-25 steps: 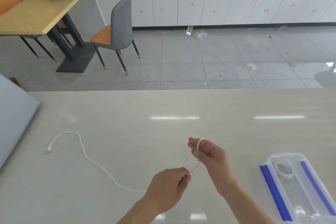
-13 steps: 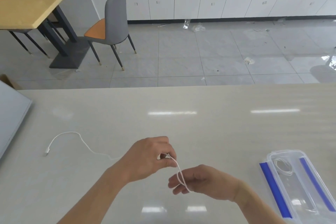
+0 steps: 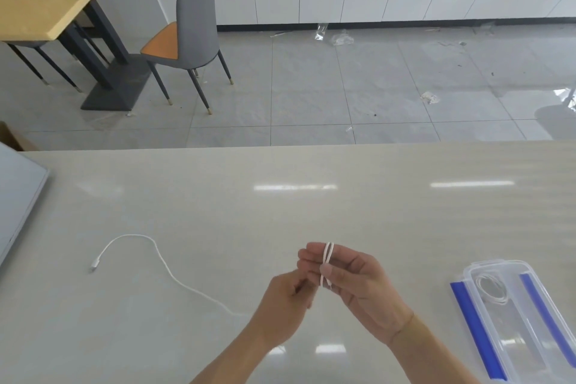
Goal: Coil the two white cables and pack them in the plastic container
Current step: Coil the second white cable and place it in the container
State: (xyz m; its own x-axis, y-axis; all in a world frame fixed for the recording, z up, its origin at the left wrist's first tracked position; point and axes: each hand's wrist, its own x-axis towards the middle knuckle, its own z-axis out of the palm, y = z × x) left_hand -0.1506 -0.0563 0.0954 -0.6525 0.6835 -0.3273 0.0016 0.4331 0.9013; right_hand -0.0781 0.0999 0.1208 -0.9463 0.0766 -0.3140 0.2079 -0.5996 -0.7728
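A thin white cable (image 3: 162, 262) trails across the pale table, its plug end lying at the left. Its other end is wound in two loops around the fingers of my right hand (image 3: 352, 287), with the thumb pressing on the loops. My left hand (image 3: 285, 305) sits just left of it, fingers closed on the cable where it leaves the table. At the right stands a clear plastic container (image 3: 523, 321) with blue clips, and a coiled white cable (image 3: 492, 288) lies inside its far end.
A grey flat panel (image 3: 18, 199) lies at the table's left edge. The table's far edge (image 3: 280, 146) drops to a tiled floor with a grey and orange chair (image 3: 187, 40) and a wooden table (image 3: 46, 0).
My left hand came back down below the right after carrying the cable over it. My right hand rose, and a second loop now sits on its fingers. The loose cable has shortened.
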